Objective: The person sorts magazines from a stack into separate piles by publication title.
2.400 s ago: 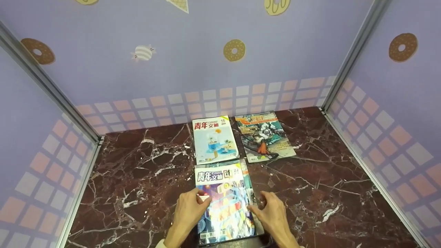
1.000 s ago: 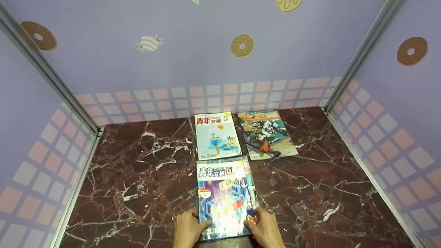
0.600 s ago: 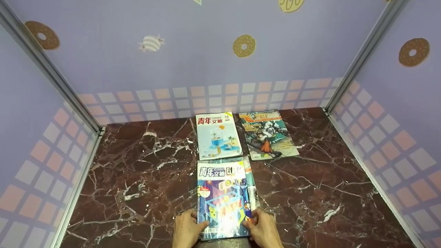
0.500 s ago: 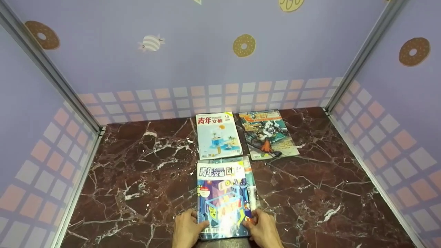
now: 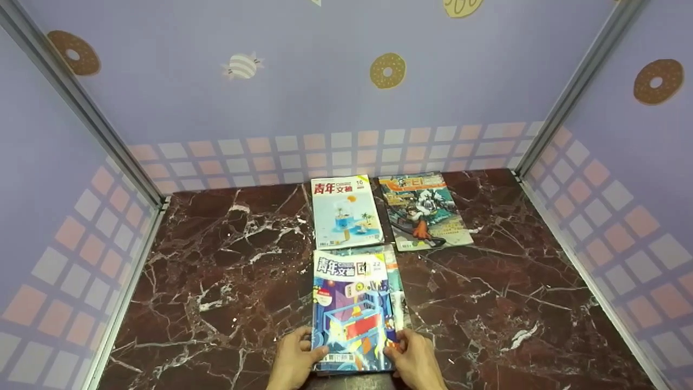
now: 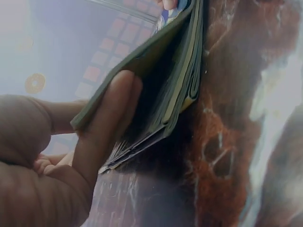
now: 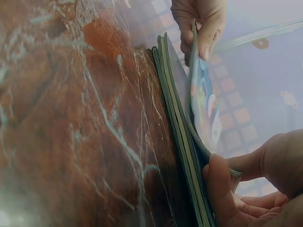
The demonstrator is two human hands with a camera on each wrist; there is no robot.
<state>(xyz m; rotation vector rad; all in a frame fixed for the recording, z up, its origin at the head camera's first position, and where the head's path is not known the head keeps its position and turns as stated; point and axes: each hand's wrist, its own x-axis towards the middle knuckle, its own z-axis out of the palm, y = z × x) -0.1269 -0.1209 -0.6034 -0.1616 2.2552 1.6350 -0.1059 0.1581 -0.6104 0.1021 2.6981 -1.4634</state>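
Note:
In the head view, a magazine [image 5: 346, 287] with a purple-blue cover tops a stack at the table's near middle. My left hand [image 5: 292, 357] pinches its lower left side, thumb on the cover and fingers beneath. On its lower right side my right hand [image 5: 418, 357] pinches in the same way. Both wrist views show this magazine's near part raised and bent away from the magazines below [image 7: 175, 109], with a gap between. A greenish magazine [image 5: 399, 303] peeks out along the right side of the stack. The undersides of my fingers are hidden in the head view.
Behind the stack lies a white magazine [image 5: 346, 214] with a beach cover. A dark comic-style magazine [image 5: 425, 211] sits to its right, near the back wall [image 5: 314, 97]. Patterned side panels enclose the red-brown marble table [image 5: 233, 287] on both sides.
My hands have slid from the magazine's mid-sides toward me, to its lower corners, and now pinch it there. The glare on its cover has lessened. The two rear magazines stay put.

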